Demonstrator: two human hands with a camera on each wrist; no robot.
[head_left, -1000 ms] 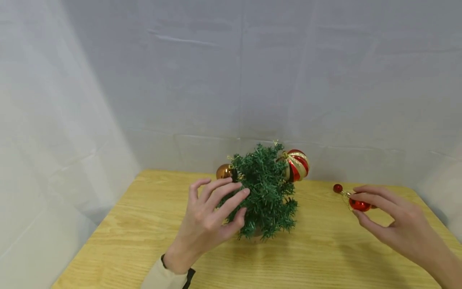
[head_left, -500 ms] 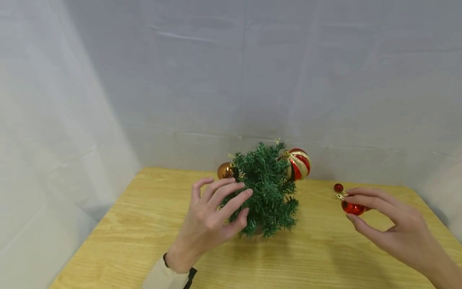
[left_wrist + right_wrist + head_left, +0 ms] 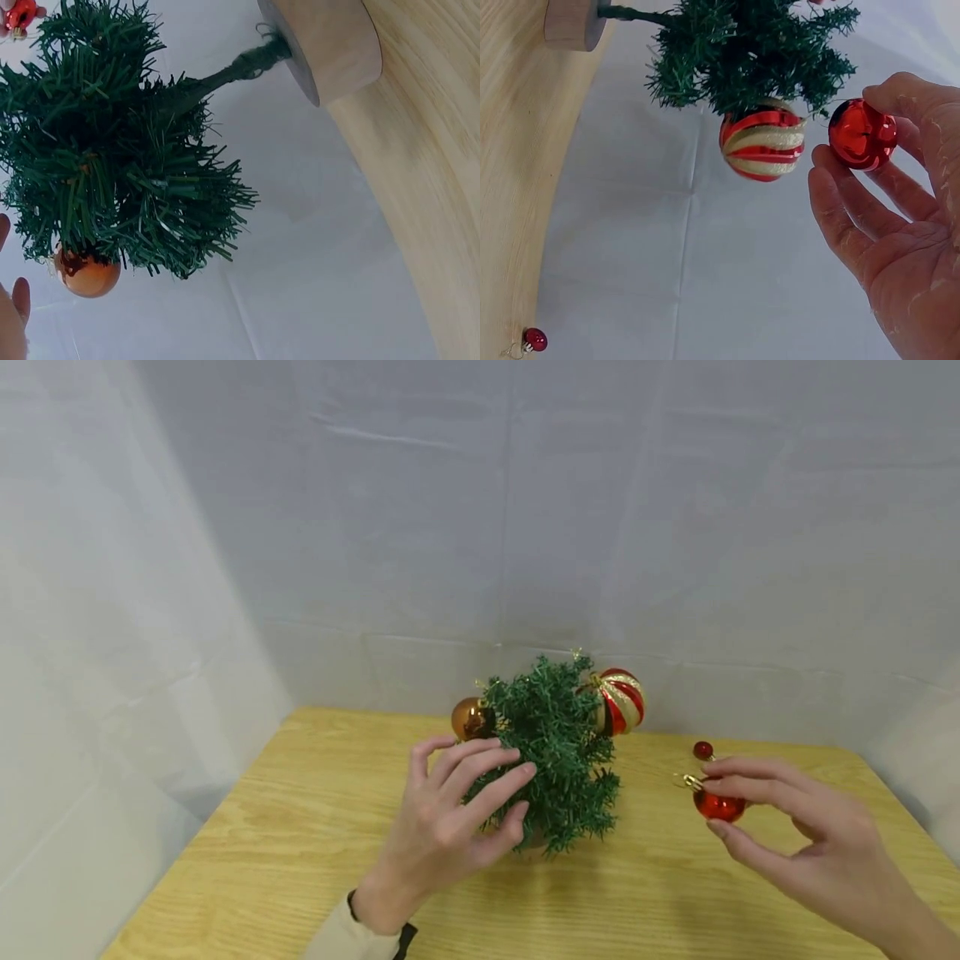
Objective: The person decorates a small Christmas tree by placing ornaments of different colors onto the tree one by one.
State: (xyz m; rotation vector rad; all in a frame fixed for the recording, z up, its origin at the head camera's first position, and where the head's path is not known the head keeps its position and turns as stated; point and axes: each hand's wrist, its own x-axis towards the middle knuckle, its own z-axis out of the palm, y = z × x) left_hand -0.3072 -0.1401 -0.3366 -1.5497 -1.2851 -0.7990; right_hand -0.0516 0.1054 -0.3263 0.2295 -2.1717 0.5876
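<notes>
A small green artificial tree stands on a round wooden base on the wooden table. A copper bauble hangs on the tree's left side and a red-and-gold striped bauble on its right. My left hand is open, its straight, spread fingers against the tree's left branches. My right hand pinches a shiny red bauble with a gold hanger between thumb and fingers, right of the tree. In the right wrist view the red bauble is just beside the striped bauble.
A small dark red bauble lies on the table behind my right hand, near the back edge. White cloth walls close in the table at the back and both sides.
My right hand has carried the red bauble left, away from the small dark red one and closer to the tree. My left hand has shifted slightly right against the branches.
</notes>
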